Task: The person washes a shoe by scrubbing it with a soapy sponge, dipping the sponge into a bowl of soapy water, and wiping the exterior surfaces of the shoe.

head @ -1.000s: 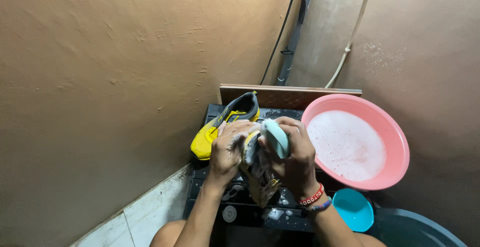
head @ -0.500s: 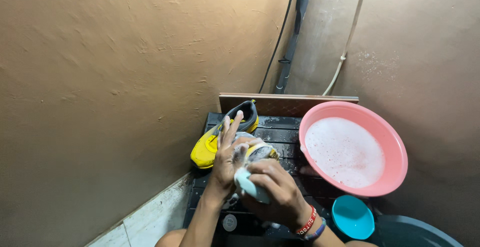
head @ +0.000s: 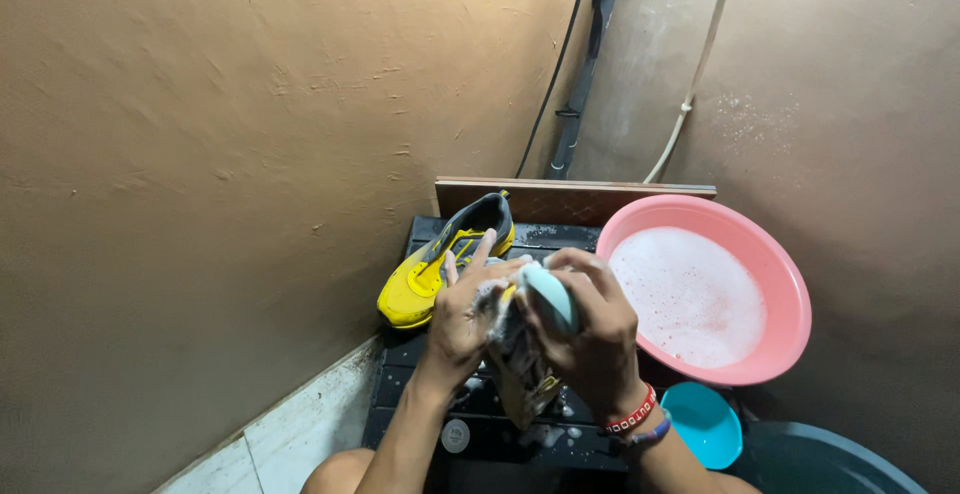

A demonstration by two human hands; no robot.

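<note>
Left hand (head: 462, 319) cups a soapy shoe (head: 520, 359) upright above the black slatted stand (head: 420, 379), fingers partly spread along its side. Right hand (head: 590, 339) has fingers curled tight round a pale teal brush (head: 549, 294), pressed on the shoe. Risk: wet suds could make the shoe slip and drop, or knock the pink basin (head: 790, 294) of foam beside it. Second yellow shoe (head: 440, 269) lies behind.

Single view, head-worn camera: looks down and forward from close above the black slatted platform (head: 560, 244), facing the wall corner; the platform's near edge lies at the frame bottom.
</note>
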